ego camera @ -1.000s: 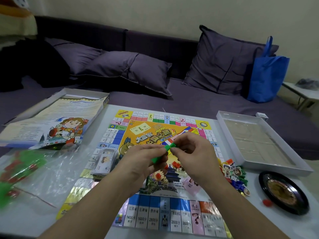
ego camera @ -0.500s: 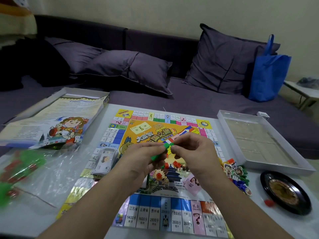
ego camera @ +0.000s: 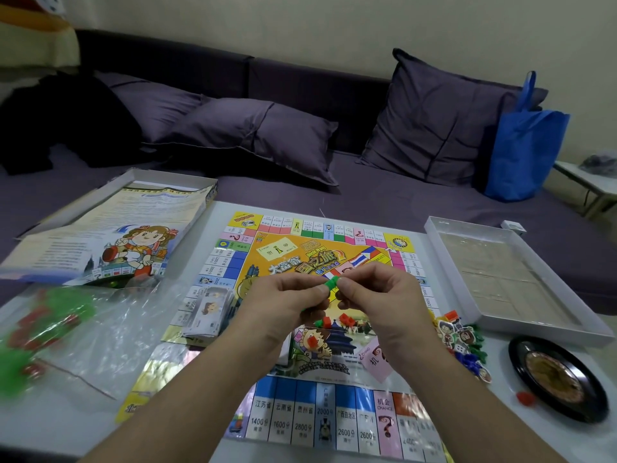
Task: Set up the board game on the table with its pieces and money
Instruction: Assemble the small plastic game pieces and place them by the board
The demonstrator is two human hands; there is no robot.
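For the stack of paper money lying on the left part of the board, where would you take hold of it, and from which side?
Probably the long edges of the money stack, pinched across its narrow width from above. It lies flat on the game board, with bare board squares beside its far end and a plastic bag close on its left. Both hands are occupied with a green piece.

Game board (ego camera: 314,329) centred on table (ego camera: 43,426), money stack (ego camera: 207,309) on its left edge, plastic bag (ego camera: 86,332) and box lid (ego camera: 100,235) left, tray (ego camera: 507,279), roulette wheel (ego camera: 557,379) right.

head cam | looks forward-down — close over game board (ego camera: 320,329) | sofa (ego camera: 300,95) beyond
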